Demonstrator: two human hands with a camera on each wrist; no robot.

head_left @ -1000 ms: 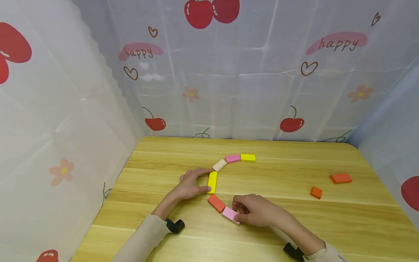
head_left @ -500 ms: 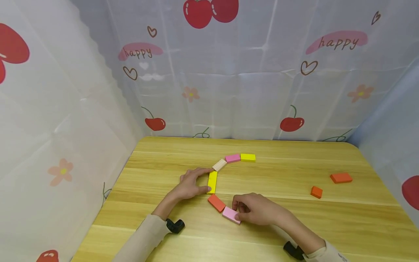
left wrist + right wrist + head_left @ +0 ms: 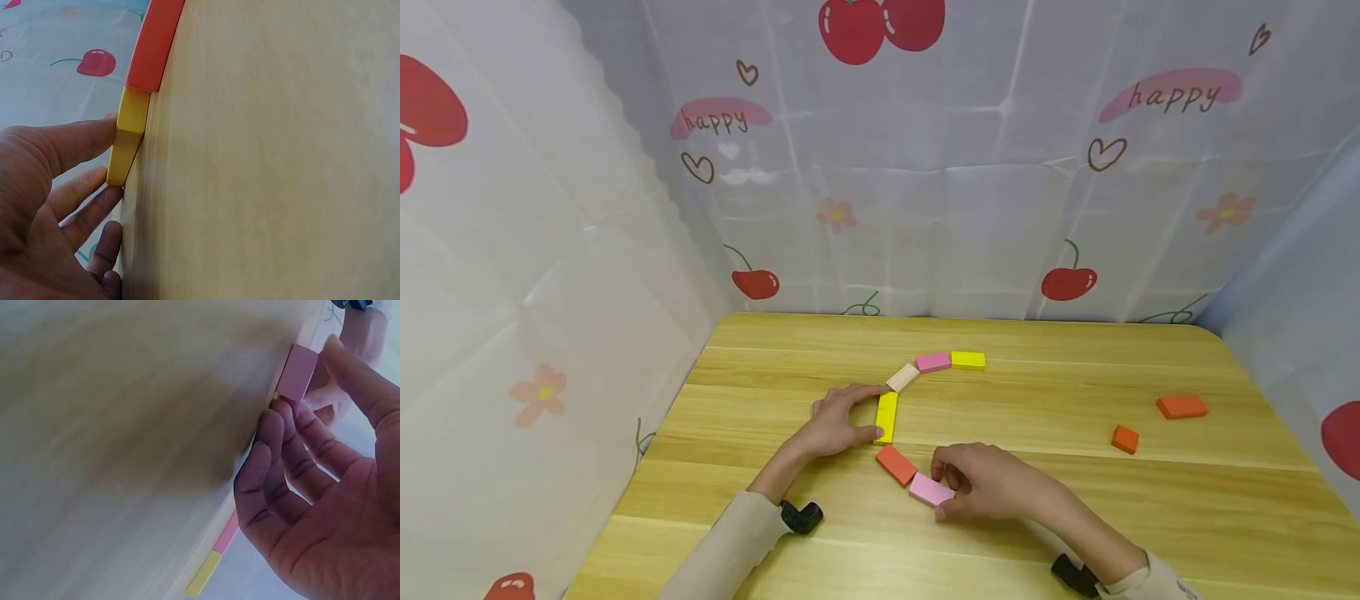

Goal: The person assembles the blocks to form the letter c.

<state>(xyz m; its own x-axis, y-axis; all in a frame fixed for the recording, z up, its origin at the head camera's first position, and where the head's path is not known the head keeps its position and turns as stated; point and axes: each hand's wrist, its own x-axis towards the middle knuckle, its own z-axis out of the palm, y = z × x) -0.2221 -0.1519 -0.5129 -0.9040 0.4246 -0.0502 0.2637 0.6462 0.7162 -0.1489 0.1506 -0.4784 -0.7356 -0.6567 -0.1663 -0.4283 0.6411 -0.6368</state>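
Flat rectangular blocks lie in a curved line on the table. My left hand (image 3: 835, 423) pinches the yellow block (image 3: 887, 417) in the middle of the curve, thumb near its front end and index finger at its far end. In the left wrist view, that yellow block (image 3: 129, 134) meets a red-orange block (image 3: 156, 44). My right hand (image 3: 988, 482) holds the light pink block (image 3: 929, 490) at the curve's near end, thumb low on its front side, fingers behind. The red-orange block (image 3: 896, 464) lies between the two held blocks.
Beyond the left hand the curve continues with a bare wood block (image 3: 903, 378), a darker pink block (image 3: 933, 362) and another yellow block (image 3: 968, 361). To the right lie an orange block (image 3: 1182, 407) and a small orange piece (image 3: 1125, 439). Printed curtains surround the wooden table (image 3: 1045, 375).
The right thumb has slid from the top of the light pink block down to its near edge. The left hand and the other blocks stay in place.
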